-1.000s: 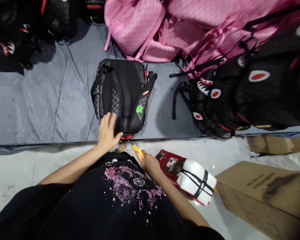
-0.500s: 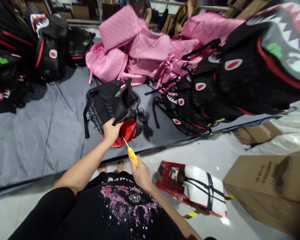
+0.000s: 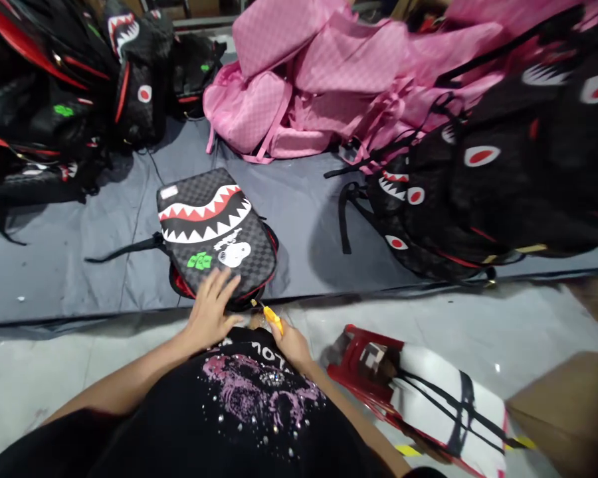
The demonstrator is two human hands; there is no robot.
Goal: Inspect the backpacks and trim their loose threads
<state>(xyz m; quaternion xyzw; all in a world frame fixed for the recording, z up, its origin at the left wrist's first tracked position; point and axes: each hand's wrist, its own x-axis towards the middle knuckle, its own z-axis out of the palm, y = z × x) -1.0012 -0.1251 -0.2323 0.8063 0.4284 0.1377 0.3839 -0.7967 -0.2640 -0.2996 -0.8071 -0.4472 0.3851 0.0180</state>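
A dark checkered backpack (image 3: 229, 232) lies front side up near the table's front edge. Its front carries red-and-white shark teeth, a green patch and a white cartoon figure, and a red lining shows at the lower left. My left hand (image 3: 212, 309) rests on its near end with fingers spread, gripping nothing. Just right of that, my right hand (image 3: 292, 342) is closed around yellow thread snips (image 3: 273, 318). Their thin tip points up-left at a small gold-coloured part on the backpack's near edge; whether they touch, I cannot tell.
Pink checkered backpacks (image 3: 349, 60) are heaped at the back of the grey-covered table (image 3: 299, 206). Black shark backpacks stand on the left (image 3: 144, 86) and right (image 3: 478, 179). On the floor at right are a red stool (image 3: 363, 365) with a white strapped pad (image 3: 448, 398) and a cardboard box (image 3: 568, 405).
The backpack has been turned over, so its printed front now faces up instead of its open red-lined compartment. My left hand has shifted from gripping its edge to lying flat. The view has moved.
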